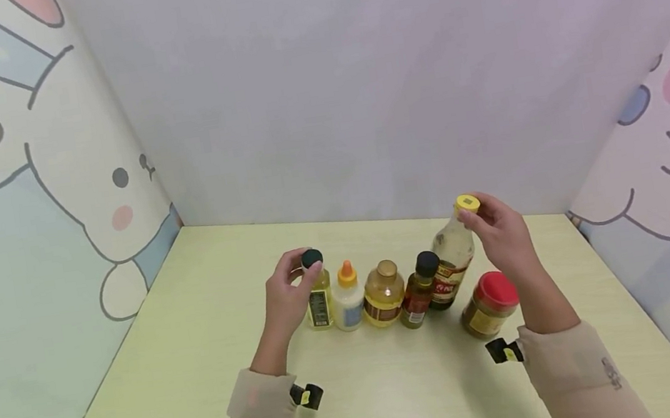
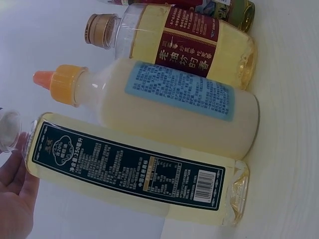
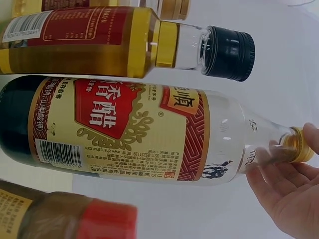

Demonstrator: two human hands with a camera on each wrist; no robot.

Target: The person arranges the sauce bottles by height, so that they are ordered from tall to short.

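"What do the hands hold?"
"The left hand [image 1: 284,299] pinches the top of the green-capped bottle [image 1: 319,301], thumb in front and fingers behind. The right hand [image 1: 504,234] holds the yellow-capped bottle [image 1: 451,253] by its cap and neck."

"How are the arms?"
"Both reach forward out of tan sleeves [image 1: 259,408] with folded cuffs. The right hand is a bit farther out."

"What do those two bottles look like?"
"The green-capped one is clear, with pale yellow stuff inside and a dark label. The yellow-capped one is big, see-through near the top and dark at the bottom. Its label is cream and red."

"Where are they?"
"On the pale table [image 1: 396,402], at the two ends of a row. Between them are a white bottle [image 1: 347,302] with an orange tip, a gold-capped bottle [image 1: 384,295] and a black-capped bottle [image 1: 418,294]."

"And the jar?"
"The red-lidded jar [image 1: 489,305] is near the yellow-capped bottle, closer to the person."

"What's behind?"
"A plain, pale wall [image 1: 343,92]."
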